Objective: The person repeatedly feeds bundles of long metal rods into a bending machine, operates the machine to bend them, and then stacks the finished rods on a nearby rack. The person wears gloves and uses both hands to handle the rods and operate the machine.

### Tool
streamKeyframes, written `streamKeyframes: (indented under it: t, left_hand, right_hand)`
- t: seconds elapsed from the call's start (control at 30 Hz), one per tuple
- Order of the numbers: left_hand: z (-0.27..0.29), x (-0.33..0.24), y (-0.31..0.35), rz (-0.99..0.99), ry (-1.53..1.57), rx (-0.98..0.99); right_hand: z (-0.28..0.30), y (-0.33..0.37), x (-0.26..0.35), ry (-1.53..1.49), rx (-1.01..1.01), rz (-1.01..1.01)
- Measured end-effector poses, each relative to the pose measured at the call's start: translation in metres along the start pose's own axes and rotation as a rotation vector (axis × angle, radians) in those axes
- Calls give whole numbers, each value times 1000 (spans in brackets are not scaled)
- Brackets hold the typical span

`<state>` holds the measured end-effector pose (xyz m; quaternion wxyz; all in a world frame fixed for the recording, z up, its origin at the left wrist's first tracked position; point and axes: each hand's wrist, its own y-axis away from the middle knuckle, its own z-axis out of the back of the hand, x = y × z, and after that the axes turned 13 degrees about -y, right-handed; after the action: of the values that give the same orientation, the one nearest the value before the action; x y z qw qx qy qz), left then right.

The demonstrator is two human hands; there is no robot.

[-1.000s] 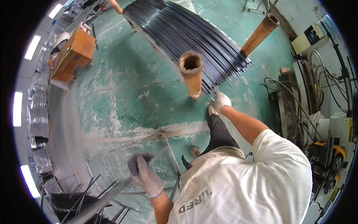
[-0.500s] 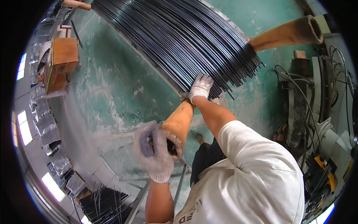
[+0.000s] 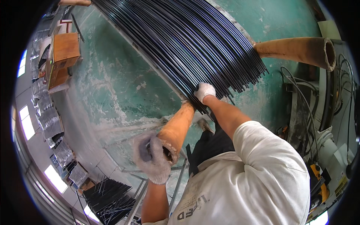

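Many long, thin black rods (image 3: pixel 180 48) lie side by side on a rack, running from the far left toward me. My right hand (image 3: pixel 206 91), in a white knit glove, is closed around rods at the near left corner of the layer, close to their ends. A brown cardboard tube (image 3: pixel 176 127) sticks out from that corner toward me, its hollow end facing me. Beside this open end is my gloved left hand (image 3: pixel 153 159), curled but smeared by motion. A greyish patch shows within its curl; whether it holds anything is unclear.
Another cardboard tube (image 3: pixel 294 50) juts out at the rack's right corner. Machinery with hanging cables (image 3: pixel 303 97) stands on the right. Brown boxes (image 3: pixel 65 50) and wrapped bundles (image 3: pixel 50 122) line the left wall. More black rods (image 3: pixel 108 200) are piled at the lower left.
My right hand has gone from fingers laid out over the rods to a closed grip. Some rod ends beneath it now reach nearer to me. My left hand stays by the tube's end.
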<state>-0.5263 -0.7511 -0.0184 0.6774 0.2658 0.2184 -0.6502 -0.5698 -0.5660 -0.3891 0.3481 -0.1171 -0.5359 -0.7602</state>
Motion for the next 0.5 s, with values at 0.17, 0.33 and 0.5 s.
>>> streamKeyframes:
  t: [0.17,0.33,0.5]
  left_hand:
    - [3,-5,0,19,-5,22]
    - [1,1,1,4,33,-13]
    - [1,4,0,-21,105,-16]
  right_hand:
    - [27,-18,-4,-5,87,-27]
    - [49,-5,11,63,127,-25]
    - [49,-1,17,151,134,32]
